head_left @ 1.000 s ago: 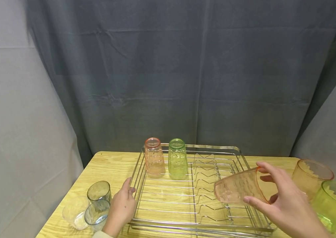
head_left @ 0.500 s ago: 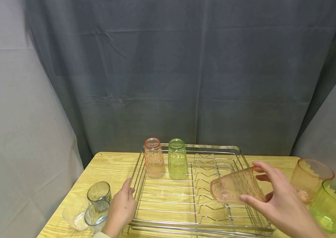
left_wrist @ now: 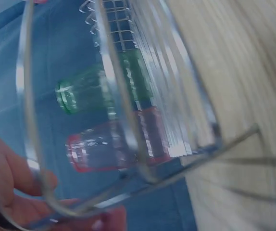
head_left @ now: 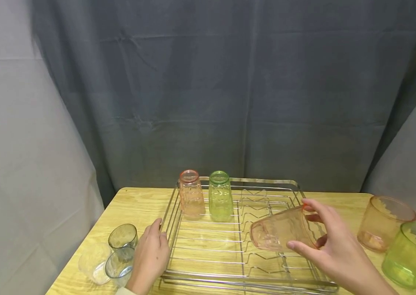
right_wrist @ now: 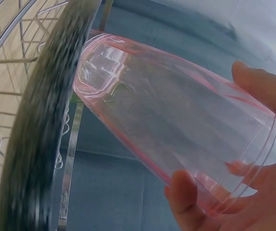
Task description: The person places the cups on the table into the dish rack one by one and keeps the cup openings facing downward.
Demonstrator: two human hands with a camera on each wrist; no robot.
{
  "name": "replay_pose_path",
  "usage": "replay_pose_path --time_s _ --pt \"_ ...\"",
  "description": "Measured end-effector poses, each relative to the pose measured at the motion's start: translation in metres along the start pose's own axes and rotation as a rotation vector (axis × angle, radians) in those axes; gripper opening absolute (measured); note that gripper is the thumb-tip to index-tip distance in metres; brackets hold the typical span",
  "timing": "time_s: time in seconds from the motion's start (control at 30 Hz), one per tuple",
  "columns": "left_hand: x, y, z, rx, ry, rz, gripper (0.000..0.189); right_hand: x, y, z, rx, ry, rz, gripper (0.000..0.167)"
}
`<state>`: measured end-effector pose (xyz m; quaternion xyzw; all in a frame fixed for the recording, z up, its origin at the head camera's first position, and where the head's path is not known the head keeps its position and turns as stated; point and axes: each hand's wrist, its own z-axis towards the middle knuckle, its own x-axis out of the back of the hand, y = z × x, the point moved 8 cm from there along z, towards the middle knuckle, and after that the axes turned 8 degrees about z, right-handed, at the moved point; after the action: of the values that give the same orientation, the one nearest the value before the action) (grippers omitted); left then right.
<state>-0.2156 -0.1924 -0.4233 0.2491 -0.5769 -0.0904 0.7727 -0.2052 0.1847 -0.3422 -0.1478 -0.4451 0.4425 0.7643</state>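
Observation:
My right hand point(head_left: 335, 241) holds a clear orange-pink tumbler point(head_left: 279, 229) near its rim, thumb on the near side and fingers on the far side. The tumbler lies tilted over the right half of a metal wire dish rack point(head_left: 208, 275), its base pointing left. In the right wrist view the fingertips pinch the tumbler point(right_wrist: 167, 110) by its mouth end. My left hand point(head_left: 151, 254) grips the rack's left side; in the left wrist view its fingers point(left_wrist: 22, 173) lie around the rails. An orange tumbler point(head_left: 192, 196) and a green tumbler point(head_left: 220, 198) stand upside down at the rack's back left.
Right of the rack stand an upright orange glass point(head_left: 381, 229) and a green glass point(head_left: 407, 262), another green one cut off by the frame. At left are a clear glass point(head_left: 95, 266), a smoky glass point(head_left: 121, 235) and a bluish glass point(head_left: 117, 270). Grey curtains point(head_left: 193, 102) surround the table.
My right hand has carried the orange-pink tumbler a little to the left over the rack. The left hand stays at the rack's left side, its fingers shifted slightly.

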Motion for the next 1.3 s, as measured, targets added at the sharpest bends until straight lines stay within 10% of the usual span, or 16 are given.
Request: replay_pose_path --time_s 0.2,0.37,0.73,1.13,1.3 --pt "0.022 0.025 -0.016 -0.073 0.083 0.009 0.043 -0.006 -0.004 0.0 -0.002 -0.02 0.011 0.092" --pt "0.032 0.067 -0.034 -0.275 0.095 -0.079 0.046 -0.01 -0.004 0.0 -0.052 -0.057 0.036 0.089" --pt "0.002 0.114 -0.054 -0.606 -0.044 -0.051 0.061 -0.021 -0.004 -0.002 -0.079 -0.091 0.171 0.084" --pt "-0.029 0.117 -0.054 -0.484 -0.319 -0.177 0.094 -0.042 0.0 -0.012 -0.093 -0.197 0.364 0.08" --pt "-0.03 0.114 -0.052 -0.508 -0.332 -0.177 0.09 -0.048 -0.001 -0.01 -0.074 -0.217 0.401 0.079"
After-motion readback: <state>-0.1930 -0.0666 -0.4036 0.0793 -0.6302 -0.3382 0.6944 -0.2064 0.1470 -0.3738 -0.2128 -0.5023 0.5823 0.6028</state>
